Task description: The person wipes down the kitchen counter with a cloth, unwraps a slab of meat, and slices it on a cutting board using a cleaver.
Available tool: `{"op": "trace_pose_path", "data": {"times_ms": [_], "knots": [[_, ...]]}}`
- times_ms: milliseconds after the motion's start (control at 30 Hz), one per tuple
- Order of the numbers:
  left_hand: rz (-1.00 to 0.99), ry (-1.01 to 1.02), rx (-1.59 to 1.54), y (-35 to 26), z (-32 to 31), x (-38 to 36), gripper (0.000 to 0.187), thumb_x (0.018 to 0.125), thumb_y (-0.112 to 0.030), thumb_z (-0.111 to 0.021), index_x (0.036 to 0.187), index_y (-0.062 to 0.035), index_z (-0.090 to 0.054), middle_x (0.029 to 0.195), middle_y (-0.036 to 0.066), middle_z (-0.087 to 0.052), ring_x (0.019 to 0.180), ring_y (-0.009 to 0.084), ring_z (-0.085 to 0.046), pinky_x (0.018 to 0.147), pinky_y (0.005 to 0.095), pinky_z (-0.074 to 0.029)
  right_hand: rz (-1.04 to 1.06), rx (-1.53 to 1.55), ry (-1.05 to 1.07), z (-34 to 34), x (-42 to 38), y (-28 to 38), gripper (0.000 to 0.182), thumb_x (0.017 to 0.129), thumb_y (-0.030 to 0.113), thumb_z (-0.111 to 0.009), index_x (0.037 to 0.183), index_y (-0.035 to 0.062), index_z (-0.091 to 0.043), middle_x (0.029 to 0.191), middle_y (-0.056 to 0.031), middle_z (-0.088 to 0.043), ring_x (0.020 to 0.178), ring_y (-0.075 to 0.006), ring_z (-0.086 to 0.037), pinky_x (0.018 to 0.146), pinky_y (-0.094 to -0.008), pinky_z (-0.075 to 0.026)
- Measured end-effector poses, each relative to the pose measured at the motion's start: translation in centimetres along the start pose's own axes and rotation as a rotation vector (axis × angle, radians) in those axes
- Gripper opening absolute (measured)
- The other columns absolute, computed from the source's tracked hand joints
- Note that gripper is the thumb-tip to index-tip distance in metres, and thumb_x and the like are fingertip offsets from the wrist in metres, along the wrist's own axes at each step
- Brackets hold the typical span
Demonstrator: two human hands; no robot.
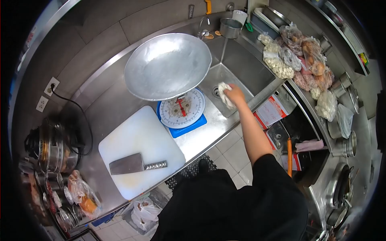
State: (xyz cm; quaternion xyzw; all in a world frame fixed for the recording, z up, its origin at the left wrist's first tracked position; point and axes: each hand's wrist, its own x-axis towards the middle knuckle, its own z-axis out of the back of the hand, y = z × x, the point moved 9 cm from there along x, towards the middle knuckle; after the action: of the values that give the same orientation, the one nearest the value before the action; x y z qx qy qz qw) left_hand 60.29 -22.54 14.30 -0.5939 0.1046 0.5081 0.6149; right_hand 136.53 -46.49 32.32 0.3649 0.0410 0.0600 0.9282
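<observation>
The right hand [235, 95], fingers closed around a crumpled white cloth [224, 93], holds it over the recessed stainless-steel sink basin [249, 72], just beside the drain; the left hand is out of view.

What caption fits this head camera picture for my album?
Right hand holds a white cloth over the steel sink, beside a scale and cleaver.

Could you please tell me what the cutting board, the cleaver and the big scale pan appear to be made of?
Cutting board: probably plastic, matte white. Cleaver: steel, dull grey blade and metal handle. Scale pan: thin sheet metal, likely aluminium or stainless, with a soft sheen.
</observation>
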Motion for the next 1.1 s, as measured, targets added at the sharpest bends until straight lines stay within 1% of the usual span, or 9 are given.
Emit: {"op": "trace_pose_path", "data": {"times_ms": [133,167,233,333,533,600,700,833,1100], "knots": [[0.009,-0.001,0.023,-1.5,-1.2,0.2,0.042,0.104,-0.041,-0.046,0.117,-0.0059,-0.065,0.109,0.01,-0.068,0.1,0.0177,-0.063,0.085,0.0329,-0.05,0.195,0.312,-0.099,-3.5,8.6,11.8,0.043,0.087,0.029,-0.069,0.119,0.0003,-0.065,0.112,-0.0154,-0.071,0.103,-0.0282,-0.067,0.088,-0.0366,-0.052],[0.008,0.004,0.03,-1.8,-1.5,0.5,0.042,0.104,-0.041,-0.046,0.117,-0.0059,-0.065,0.109,0.01,-0.068,0.101,0.0178,-0.063,0.086,0.0331,-0.05,0.191,0.632,0.159,-10.5,16.3,11.9,0.059,0.085,0.039,-0.068,0.132,0.0046,-0.058,0.131,-0.0198,-0.063,0.12,-0.0295,-0.061,0.097,-0.0392,-0.049],[0.003,0.02,0.039,-2.3,-1.9,1.4,0.042,0.104,-0.041,-0.046,0.118,-0.0059,-0.064,0.11,0.01,-0.068,0.101,0.018,-0.063,0.086,0.0333,-0.049,0.092,1.059,0.478,-9.8,13.3,18.5,0.053,0.09,0.036,-0.064,0.131,0.0033,-0.059,0.124,-0.0206,-0.066,0.115,-0.029,-0.063,0.094,-0.0395,-0.05],[-0.014,0.049,0.04,-3.1,-2.0,3.2,0.043,0.104,-0.042,-0.045,0.118,-0.006,-0.064,0.11,0.01,-0.068,0.103,0.0183,-0.063,0.087,0.0337,-0.049,0.184,1.045,0.459,-11.0,12.3,19.5,0.049,0.091,0.036,-0.063,0.127,0.0027,-0.06,0.12,-0.0208,-0.067,0.112,-0.0304,-0.064,0.092,-0.0403,-0.05],[-0.087,0.175,0.114,-9.5,-4.5,9.3,0.044,0.104,-0.043,-0.044,0.119,-0.0061,-0.064,0.112,0.011,-0.068,0.106,0.0189,-0.062,0.09,0.0344,-0.049,0.221,0.25,-0.024,-11.4,3.8,6.8,0.041,0.092,0.034,-0.063,0.118,0.0022,-0.064,0.104,-0.0219,-0.07,0.099,-0.0385,-0.067,0.086,-0.0436,-0.052],[-0.126,0.228,0.156,-12.7,-6.2,11.0,0.045,0.104,-0.043,-0.044,0.12,-0.0061,-0.064,0.112,0.011,-0.067,0.106,0.0191,-0.062,0.09,0.0346,-0.048,0.19,0.267,-0.005,-8.6,-1.6,4.0,0.032,0.095,0.026,-0.063,0.118,0.0044,-0.065,0.109,-0.0175,-0.071,0.103,-0.0284,-0.068,0.088,-0.0369,-0.053],[-0.184,0.3,0.216,-18.0,-9.6,12.4,0.045,0.105,-0.043,-0.043,0.12,-0.0061,-0.063,0.113,0.011,-0.067,0.108,0.0194,-0.061,0.091,0.035,-0.048,0.243,0.297,-0.16,-2.1,-7.0,-0.1,0.029,0.095,0.023,-0.064,0.119,0.0057,-0.065,0.107,-0.0137,-0.072,0.1,-0.0253,-0.07,0.086,-0.034,-0.054],[-0.252,0.392,0.298,-24.5,-16.3,13.2,0.046,0.105,-0.044,-0.043,0.121,-0.0062,-0.063,0.114,0.011,-0.067,0.11,0.0198,-0.061,0.093,0.0354,-0.048,0.023,0.332,-0.244,6.5,-9.5,-8.8,0.027,0.097,0.021,-0.061,0.118,0.0041,-0.065,0.098,-0.0117,-0.072,0.092,-0.0186,-0.07,0.082,-0.0312,-0.054],[-0.309,0.49,0.452,-33.5,-35.5,11.8,0.048,0.105,-0.045,-0.041,0.123,-0.0063,-0.063,0.116,0.012,-0.066,0.113,0.0205,-0.06,0.096,0.0364,-0.047,-0.151,0.365,-0.383,19.2,-11.3,-29.4,0.026,0.097,0.023,-0.061,0.112,0.0022,-0.067,0.089,-0.0079,-0.072,0.082,-0.0165,-0.07,0.075,-0.0305,-0.054]]}}
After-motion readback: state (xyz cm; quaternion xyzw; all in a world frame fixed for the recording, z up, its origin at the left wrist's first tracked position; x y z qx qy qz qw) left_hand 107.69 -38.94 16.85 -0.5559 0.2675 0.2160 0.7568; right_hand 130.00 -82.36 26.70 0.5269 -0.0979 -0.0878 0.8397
